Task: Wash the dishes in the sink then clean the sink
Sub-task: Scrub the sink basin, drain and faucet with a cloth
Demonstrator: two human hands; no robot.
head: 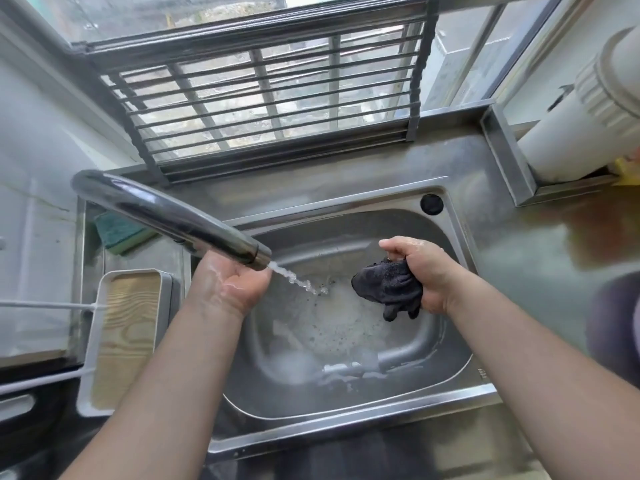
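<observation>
The steel sink holds foamy water and dark specks on its bottom, with no dishes in sight. A chrome faucet spout arches over it from the left and shoots a stream of water to the right. My left hand grips the spout's end from underneath. Over the basin's right side, my right hand squeezes a wet black cloth that hangs down from my fist.
A green sponge lies at the sink's back left corner. A white tray with a wooden base stands to the left. A folding metal rack leans against the window behind. A white cylinder sits at the right.
</observation>
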